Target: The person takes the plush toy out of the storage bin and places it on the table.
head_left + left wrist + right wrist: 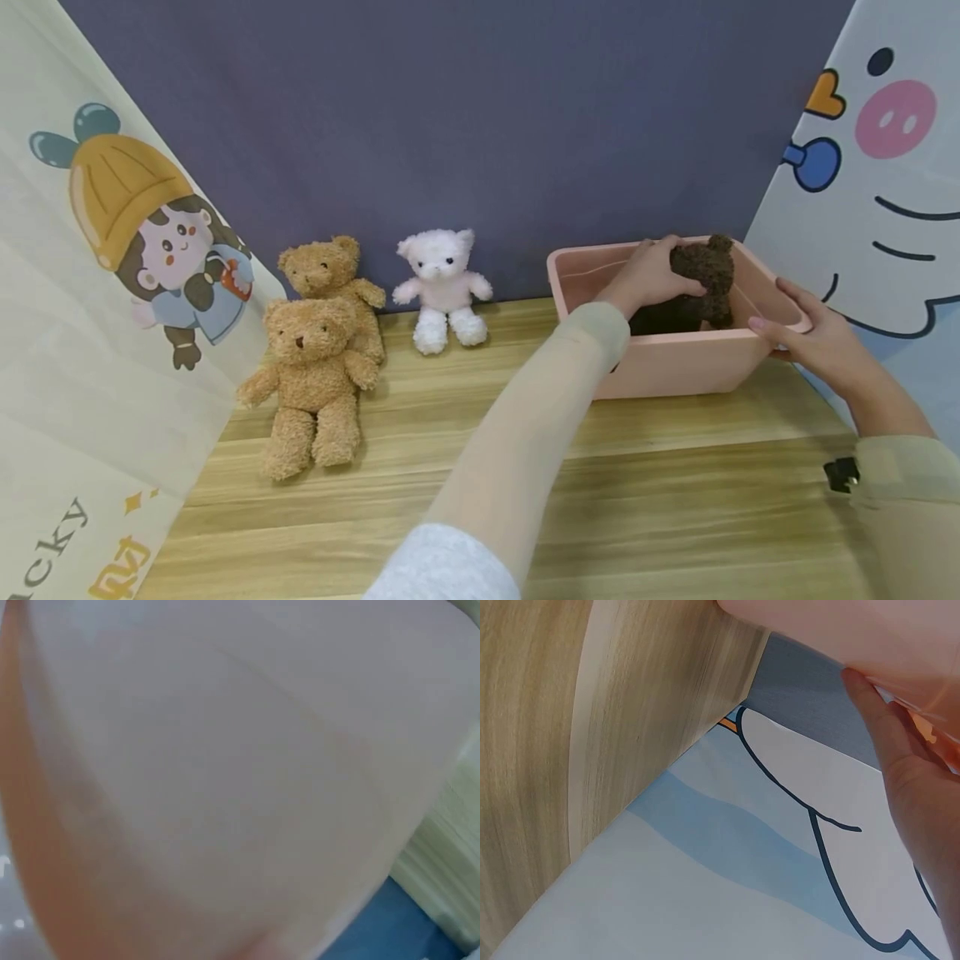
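Observation:
A pink plastic bin (667, 367) stands at the right of the wooden table. Inside it is a dark brown teddy bear (712, 271), its head near the back rim and its lower body hidden by the front wall. My left hand (651, 271) reaches over the front rim and grips the bear; some fingers are out of sight behind it. At the bin's right end, my right hand (821, 337) holds the rim, thumb on top and fingers underneath. The right wrist view shows these fingers (866, 697) against the bin's outside. A blurred pale surface fills most of the left wrist view.
Two tan teddy bears (311, 358) sit one before the other at the table's left. A white and pink plush (444, 287) sits upright by the dark back wall (480, 125). Printed cloth panels (900, 250) flank the table. A small black object (842, 474) is by the right sleeve.

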{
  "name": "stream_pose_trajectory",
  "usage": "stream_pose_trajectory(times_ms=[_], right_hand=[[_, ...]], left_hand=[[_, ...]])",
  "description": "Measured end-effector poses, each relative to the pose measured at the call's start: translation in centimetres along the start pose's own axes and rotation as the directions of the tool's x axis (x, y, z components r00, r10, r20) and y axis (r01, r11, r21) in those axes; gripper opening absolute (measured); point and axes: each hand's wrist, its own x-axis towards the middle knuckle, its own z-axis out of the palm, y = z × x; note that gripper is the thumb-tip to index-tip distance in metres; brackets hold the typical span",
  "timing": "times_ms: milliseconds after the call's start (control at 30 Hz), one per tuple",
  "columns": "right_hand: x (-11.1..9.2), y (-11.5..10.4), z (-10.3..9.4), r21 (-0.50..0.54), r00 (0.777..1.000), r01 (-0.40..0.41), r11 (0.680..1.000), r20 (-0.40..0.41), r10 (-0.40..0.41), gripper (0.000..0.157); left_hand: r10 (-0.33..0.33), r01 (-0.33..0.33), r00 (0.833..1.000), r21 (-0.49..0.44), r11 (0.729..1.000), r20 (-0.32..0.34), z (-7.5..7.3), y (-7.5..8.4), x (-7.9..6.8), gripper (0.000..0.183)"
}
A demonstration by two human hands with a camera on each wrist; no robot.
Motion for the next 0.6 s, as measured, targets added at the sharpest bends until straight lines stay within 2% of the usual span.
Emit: stream_pose_trajectory(times_ms=[133,367,467,600], right_hand=[[0.1,0.0,0.0,-0.005,1.0,0.004,1.0,0.003,-0.003,0.101],[0.1,-0.1,0.1,-0.022,1.0,-0.005,1.0,0.01,0.005,0.103],[0.1,-0.1,0.1,-0.025,1.0,0.005,1.0,0.002,-0.005,0.102],[0.1,0.0,0.0,-0.038,1.0,0.006,0.999,-0.01,-0.006,0.103]], left_hand=[[0.012,-0.013,0.999,-0.056,0.998,-0.031,-0.4,0.1,-0.1,0.071],[0.08,-0.093,0.993,-0.166,0.982,-0.086,-1.2,0.2,-1.1,0.069],[0.106,-0.131,0.987,-0.229,0.965,-0.117,-1.3,0.3,-1.8,0.069],[0.134,-0.189,0.974,-0.327,0.926,-0.182,-1.5,0.3,-3.1,0.071]])
